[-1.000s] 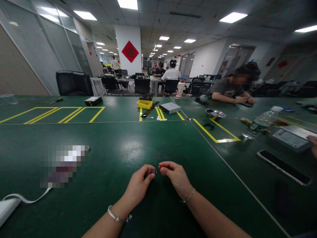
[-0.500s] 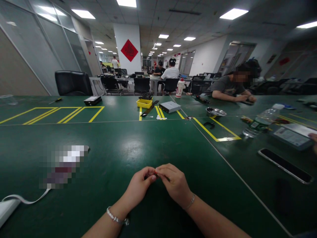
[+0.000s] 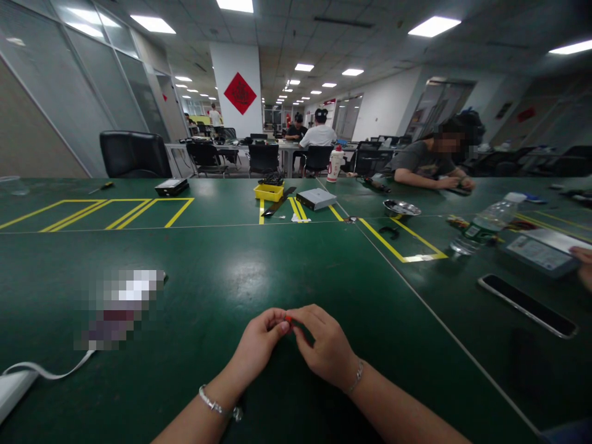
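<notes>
Near the close edge of the green table (image 3: 213, 253), the person's two hands meet over a small red piece (image 3: 289, 319). The left hand (image 3: 257, 338) pinches at it with thumb and index finger from one side, its other fingers curled in. The right hand (image 3: 327, 345) has its index fingertip and thumb pressed in from the other side, with a gap showing between them further back. The fingers hide most of the piece, so I cannot tell its full shape or whether anything else sits in the grip.

The step in hand looks like close fingertip work on this piece, with both hands sharing the hold. As I judge it, the next move calls for a steady left pinch and light, well-aimed pressure from the right, since so little of the piece shows.

Well apart on the right lie a dark phone (image 3: 527, 306) and a tilted water bottle (image 3: 485, 225). Another person's hand (image 3: 585, 265) reaches in at the right edge, beside a grey box (image 3: 539, 256). Further back stand a yellow tray (image 3: 269, 195) and a metal bowl (image 3: 402, 211).
</notes>
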A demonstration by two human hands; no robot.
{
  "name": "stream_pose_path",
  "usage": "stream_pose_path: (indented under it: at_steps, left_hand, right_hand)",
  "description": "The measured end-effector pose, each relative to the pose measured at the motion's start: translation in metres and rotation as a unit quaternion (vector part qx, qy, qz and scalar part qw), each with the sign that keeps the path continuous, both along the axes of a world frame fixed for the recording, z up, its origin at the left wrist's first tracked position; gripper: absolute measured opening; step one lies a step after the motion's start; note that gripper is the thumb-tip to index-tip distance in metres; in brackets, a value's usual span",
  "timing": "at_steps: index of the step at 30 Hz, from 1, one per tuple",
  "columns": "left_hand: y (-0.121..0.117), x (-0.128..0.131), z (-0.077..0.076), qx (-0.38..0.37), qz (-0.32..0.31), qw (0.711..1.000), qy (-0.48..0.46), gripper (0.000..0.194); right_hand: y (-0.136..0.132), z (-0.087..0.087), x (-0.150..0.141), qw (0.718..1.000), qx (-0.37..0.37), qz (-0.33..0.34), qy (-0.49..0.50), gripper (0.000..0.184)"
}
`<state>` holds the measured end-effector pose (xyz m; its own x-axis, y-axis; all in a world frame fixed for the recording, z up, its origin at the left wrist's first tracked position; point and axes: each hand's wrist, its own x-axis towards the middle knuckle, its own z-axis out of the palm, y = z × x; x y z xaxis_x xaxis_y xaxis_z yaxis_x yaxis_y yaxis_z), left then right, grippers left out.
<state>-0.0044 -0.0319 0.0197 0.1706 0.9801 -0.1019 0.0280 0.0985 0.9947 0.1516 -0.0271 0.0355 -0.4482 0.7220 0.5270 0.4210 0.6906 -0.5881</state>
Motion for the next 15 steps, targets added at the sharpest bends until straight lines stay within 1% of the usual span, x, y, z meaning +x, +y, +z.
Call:
stream_pose_path:
  at_steps: [4, 10, 15]
  left_hand:
    - [-0.001, 0.001, 0.0, -0.023, 0.011, 1.0, -0.016, 0.016]
    - [-0.001, 0.003, -0.001, -0.054, 0.026, 0.997, -0.051, 0.018]
    - [-0.002, 0.003, -0.001, -0.053, 0.019, 0.997, -0.052, 0.019]
  right_hand:
    - [-0.001, -0.002, -0.002, 1.0, 0.008, -0.018, -0.014, 0.038]
    - [0.002, -0.009, -0.006, 0.999, 0.017, -0.029, -0.04, 0.028]
    - [0.001, -0.01, -0.011, 0.997, 0.027, -0.068, -0.039, 0.02]
